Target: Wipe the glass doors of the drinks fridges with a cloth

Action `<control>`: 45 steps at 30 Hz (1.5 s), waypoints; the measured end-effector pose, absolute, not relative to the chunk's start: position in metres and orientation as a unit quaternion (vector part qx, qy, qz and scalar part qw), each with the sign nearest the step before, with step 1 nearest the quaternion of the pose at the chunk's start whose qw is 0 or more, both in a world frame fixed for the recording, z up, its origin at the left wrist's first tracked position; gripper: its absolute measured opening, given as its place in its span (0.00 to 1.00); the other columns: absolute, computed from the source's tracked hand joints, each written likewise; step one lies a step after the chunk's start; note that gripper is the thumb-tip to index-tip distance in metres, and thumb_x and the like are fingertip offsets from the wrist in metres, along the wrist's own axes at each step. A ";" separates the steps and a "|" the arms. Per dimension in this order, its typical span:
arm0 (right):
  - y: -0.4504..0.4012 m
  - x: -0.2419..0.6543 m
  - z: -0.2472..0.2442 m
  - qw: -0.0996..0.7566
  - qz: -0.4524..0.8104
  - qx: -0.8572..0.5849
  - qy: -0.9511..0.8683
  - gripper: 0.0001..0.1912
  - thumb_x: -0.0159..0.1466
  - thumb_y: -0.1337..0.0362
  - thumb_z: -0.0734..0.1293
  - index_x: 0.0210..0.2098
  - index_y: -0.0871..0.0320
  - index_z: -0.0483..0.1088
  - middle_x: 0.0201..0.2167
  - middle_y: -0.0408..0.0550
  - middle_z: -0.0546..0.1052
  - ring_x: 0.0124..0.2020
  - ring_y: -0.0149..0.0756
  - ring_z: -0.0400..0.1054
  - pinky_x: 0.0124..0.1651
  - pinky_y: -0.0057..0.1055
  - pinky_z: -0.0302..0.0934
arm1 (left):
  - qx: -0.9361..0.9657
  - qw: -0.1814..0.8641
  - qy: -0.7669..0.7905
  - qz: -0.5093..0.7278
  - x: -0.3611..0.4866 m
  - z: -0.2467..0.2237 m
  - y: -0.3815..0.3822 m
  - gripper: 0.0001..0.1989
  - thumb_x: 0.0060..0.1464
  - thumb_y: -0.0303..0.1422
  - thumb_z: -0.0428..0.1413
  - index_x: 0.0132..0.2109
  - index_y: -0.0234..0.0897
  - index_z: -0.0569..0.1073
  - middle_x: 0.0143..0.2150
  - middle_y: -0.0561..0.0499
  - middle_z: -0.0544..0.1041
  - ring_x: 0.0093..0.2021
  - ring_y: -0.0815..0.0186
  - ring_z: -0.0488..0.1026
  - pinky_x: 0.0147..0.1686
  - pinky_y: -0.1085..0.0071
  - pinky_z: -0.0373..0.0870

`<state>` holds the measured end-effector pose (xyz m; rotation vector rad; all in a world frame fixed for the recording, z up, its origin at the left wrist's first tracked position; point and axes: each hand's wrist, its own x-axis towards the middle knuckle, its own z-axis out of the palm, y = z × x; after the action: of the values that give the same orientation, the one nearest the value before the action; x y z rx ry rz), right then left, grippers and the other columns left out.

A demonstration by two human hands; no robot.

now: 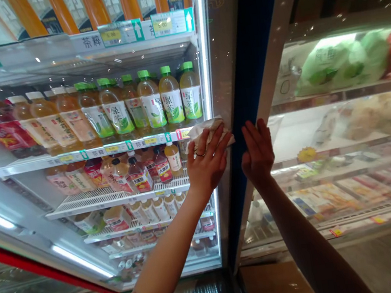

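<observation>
A pale crumpled cloth (228, 138) is pressed flat under my left hand (207, 157), against the glass door near its right edge. The fingers of that hand are spread over the cloth, and a ring shows on one of them. To the right, my right hand (258, 151) rests at the dark blue strip (245, 85) between two coolers, its fingers stretched upward and nothing visible in it. Behind the glass beside my left hand stand green-capped tea bottles (172, 96) on a white shelf (97, 152).
Smaller bottles (139, 174) fill the lower shelves. Another cooler (349, 143) with bagged and packaged goods stands at the right. A red frame edge (45, 271) crosses the lower left. A cardboard box (275, 284) sits on the floor below my hands.
</observation>
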<state>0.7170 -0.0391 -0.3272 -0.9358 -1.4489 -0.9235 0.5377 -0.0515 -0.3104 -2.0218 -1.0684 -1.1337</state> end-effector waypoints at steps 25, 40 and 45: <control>-0.045 0.712 -0.321 0.498 -0.444 -0.387 -0.637 0.35 0.68 0.73 0.57 0.73 0.58 0.67 0.67 0.55 0.79 0.74 0.49 0.66 0.76 0.51 0.61 | -0.755 0.342 -0.374 -0.417 0.513 -0.335 -0.050 0.33 0.72 0.33 0.55 0.79 0.56 0.60 0.77 0.58 0.66 0.82 0.65 0.49 0.82 0.60 0.23; -0.055 0.711 -0.316 0.438 -0.446 -0.358 -0.694 0.33 0.67 0.72 0.61 0.71 0.59 0.70 0.65 0.54 0.80 0.73 0.47 0.68 0.76 0.45 0.56 | -0.744 0.341 -0.395 -0.417 0.497 -0.337 -0.048 0.34 0.73 0.33 0.54 0.80 0.56 0.56 0.78 0.56 0.64 0.83 0.64 0.46 0.82 0.59 0.22; -0.055 0.711 -0.316 0.425 -0.438 -0.375 -0.698 0.31 0.67 0.70 0.61 0.68 0.58 0.73 0.65 0.53 0.81 0.71 0.48 0.71 0.76 0.47 0.55 | -0.722 0.329 -0.421 -0.439 0.491 -0.328 -0.049 0.34 0.73 0.33 0.53 0.80 0.55 0.57 0.80 0.55 0.61 0.83 0.62 0.45 0.82 0.55 0.26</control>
<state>0.7108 -0.0552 -0.3163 -0.9371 -1.7446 -1.0945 0.4913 -0.0486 -0.3283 -1.8893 -1.1022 -1.1490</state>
